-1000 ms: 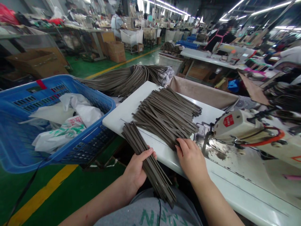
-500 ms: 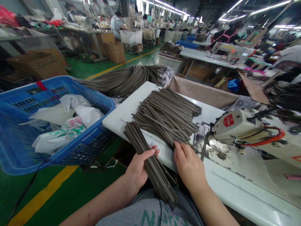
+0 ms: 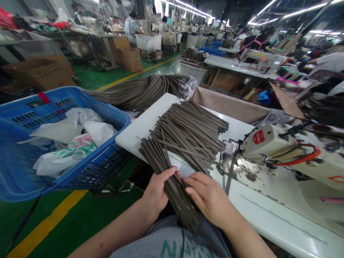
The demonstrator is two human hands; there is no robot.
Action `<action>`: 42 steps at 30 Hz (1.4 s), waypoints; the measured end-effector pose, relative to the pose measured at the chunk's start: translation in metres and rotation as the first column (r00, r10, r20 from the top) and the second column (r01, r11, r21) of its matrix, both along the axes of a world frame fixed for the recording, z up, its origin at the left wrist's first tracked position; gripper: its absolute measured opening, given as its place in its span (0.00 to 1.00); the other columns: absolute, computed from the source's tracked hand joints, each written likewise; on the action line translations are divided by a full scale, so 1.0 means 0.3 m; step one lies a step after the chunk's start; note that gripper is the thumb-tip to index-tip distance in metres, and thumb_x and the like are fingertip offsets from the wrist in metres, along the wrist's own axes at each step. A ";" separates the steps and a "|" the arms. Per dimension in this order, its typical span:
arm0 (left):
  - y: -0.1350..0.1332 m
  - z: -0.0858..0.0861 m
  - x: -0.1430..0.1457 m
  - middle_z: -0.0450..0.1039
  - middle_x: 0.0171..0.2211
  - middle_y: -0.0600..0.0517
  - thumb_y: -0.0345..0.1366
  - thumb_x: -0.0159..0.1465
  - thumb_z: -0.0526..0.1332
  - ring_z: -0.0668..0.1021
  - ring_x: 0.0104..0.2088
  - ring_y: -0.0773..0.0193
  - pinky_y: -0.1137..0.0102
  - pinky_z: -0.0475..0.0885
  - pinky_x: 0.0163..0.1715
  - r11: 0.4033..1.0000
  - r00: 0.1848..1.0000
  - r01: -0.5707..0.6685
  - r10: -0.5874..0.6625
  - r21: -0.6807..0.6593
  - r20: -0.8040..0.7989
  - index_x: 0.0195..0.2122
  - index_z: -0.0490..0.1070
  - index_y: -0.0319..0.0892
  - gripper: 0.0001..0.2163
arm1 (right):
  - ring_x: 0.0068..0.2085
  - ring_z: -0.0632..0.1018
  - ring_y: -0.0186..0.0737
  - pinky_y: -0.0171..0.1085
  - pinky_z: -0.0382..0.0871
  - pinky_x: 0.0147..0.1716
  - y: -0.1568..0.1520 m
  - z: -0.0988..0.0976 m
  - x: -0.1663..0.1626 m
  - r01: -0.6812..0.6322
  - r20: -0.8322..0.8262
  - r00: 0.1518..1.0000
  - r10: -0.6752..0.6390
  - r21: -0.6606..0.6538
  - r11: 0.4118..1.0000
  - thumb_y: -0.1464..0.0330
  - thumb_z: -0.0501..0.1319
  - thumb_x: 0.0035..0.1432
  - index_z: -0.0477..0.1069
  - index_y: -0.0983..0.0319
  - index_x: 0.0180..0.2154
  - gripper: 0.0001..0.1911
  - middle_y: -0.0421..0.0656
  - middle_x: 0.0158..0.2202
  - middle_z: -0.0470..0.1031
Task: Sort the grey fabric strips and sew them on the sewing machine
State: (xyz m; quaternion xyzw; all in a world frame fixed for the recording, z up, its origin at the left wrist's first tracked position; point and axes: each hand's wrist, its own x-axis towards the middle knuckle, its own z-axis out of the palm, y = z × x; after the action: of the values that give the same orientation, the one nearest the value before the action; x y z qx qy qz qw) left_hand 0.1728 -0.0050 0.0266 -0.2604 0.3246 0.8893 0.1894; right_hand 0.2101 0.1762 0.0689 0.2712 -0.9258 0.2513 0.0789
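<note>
My left hand [image 3: 158,190] is closed around a bundle of long, flat grey-brown fabric strips [image 3: 156,157], its thumb across the top. The bundle slants from the white table edge down towards my lap. My right hand [image 3: 206,197] is at the bundle's right side, close to my left fingertips, its fingers curled against the strips. Just beyond both hands, a loose pile of the same strips [image 3: 188,132] lies on the white sewing table [image 3: 134,132], some crossing at odd angles.
To the right stands a sewing machine [image 3: 268,143] with a red label. A blue plastic basket [image 3: 107,150] holding white plastic bags is at the left. Behind the table lie a large heap of long strips [image 3: 139,93] and a beige fabric-lined bin [image 3: 228,104]. Other people sit farther back.
My right hand has moved left from the near edge of the pile to the bundle. The bundle's strips are a little more spread. My left hand keeps its hold.
</note>
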 end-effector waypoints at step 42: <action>-0.022 -0.026 0.022 0.78 0.30 0.47 0.29 0.53 0.76 0.80 0.29 0.62 0.70 0.79 0.32 0.998 0.998 0.030 -0.033 0.058 0.052 0.36 0.77 0.35 0.12 | 0.34 0.78 0.42 0.38 0.69 0.34 0.105 -0.071 -0.228 0.522 0.319 0.799 -0.511 0.056 0.851 0.65 0.66 0.56 0.80 0.61 0.37 0.08 0.43 0.34 0.80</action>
State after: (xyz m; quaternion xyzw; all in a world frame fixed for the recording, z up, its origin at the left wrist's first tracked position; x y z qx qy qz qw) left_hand 0.1795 -0.0116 0.0189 -0.2732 0.2979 0.8880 0.2194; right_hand 0.1417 0.2078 0.0476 -0.0373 -0.9601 0.2772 -0.0032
